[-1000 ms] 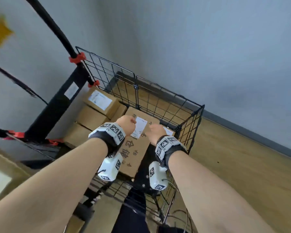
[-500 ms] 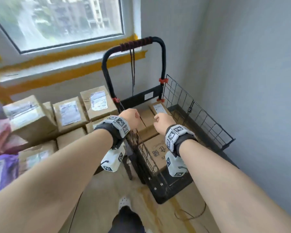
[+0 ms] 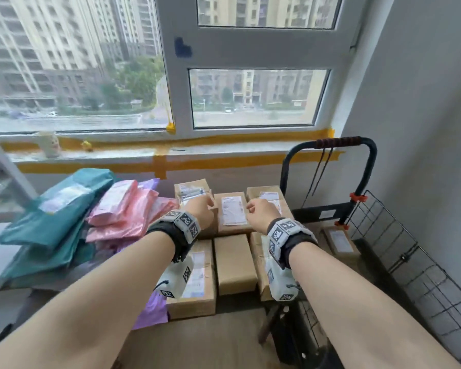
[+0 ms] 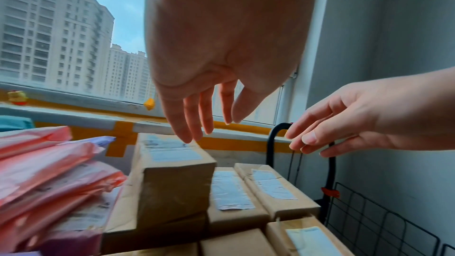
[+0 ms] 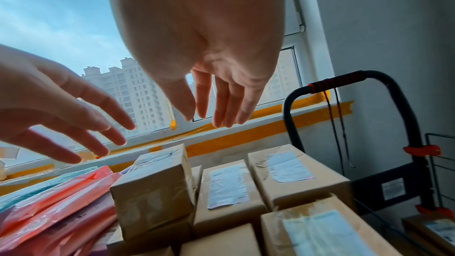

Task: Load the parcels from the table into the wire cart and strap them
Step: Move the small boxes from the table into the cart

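Several brown cardboard parcels lie in rows on the table. My left hand (image 3: 201, 209) hovers open over the raised box (image 3: 192, 191) at the back left, its fingertips just above the box's top (image 4: 172, 155). Open and empty, my right hand (image 3: 261, 211) hangs over the back right box (image 3: 270, 195). Between the hands lies a labelled box (image 3: 233, 214). The wire cart (image 3: 410, 262) stands right of the table and holds a labelled parcel (image 3: 339, 241). A dark cord (image 3: 320, 177) hangs from its black handle (image 3: 338, 142).
Pink mailer bags (image 3: 128, 209), teal bags (image 3: 51, 209) and a purple bag (image 3: 152, 310) pile up on the table's left. A cup (image 3: 48, 143) stands on the window sill behind. A grey wall (image 3: 423, 129) closes the right side behind the cart.
My view has swung left from the cart to the table. Both hands have left the parcel in the cart and now hang empty over the table's back boxes.
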A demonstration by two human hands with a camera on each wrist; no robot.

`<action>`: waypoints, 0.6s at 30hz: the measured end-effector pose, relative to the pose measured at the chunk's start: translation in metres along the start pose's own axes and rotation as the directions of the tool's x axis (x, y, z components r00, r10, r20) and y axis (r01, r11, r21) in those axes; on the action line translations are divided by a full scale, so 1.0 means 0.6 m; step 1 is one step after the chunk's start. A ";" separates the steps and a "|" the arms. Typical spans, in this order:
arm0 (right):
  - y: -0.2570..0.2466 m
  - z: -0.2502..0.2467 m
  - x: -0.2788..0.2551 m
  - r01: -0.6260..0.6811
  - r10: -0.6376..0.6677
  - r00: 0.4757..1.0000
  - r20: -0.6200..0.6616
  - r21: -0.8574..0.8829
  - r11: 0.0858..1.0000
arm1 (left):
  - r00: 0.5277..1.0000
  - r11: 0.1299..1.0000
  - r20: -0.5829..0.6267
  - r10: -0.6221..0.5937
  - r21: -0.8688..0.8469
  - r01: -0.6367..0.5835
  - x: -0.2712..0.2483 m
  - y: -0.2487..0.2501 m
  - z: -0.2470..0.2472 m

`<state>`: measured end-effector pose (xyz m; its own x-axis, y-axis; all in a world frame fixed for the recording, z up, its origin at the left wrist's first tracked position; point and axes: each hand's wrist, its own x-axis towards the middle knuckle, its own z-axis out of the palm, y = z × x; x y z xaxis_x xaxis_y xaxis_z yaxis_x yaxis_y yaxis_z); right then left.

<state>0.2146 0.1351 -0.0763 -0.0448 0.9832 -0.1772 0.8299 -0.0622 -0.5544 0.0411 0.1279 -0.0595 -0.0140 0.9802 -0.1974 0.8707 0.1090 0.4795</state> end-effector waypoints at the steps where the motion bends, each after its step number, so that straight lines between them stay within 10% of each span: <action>1: -0.017 0.013 0.012 -0.004 0.004 1.000 0.012 0.003 1.000 | 1.000 1.000 0.018 -0.025 -0.015 0.025 0.010 -0.027 -0.010; 18: -0.120 0.183 0.180 -0.323 0.307 0.946 0.101 0.295 0.899 | 0.953 0.941 0.299 0.049 -0.333 0.056 0.168 -0.232 0.029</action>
<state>0.0892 0.2269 -0.1447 0.1565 0.8940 -0.4199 0.5963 -0.4244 -0.6813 -0.0727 0.2089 -0.1613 0.1768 0.8899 -0.4204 0.6552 0.2124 0.7250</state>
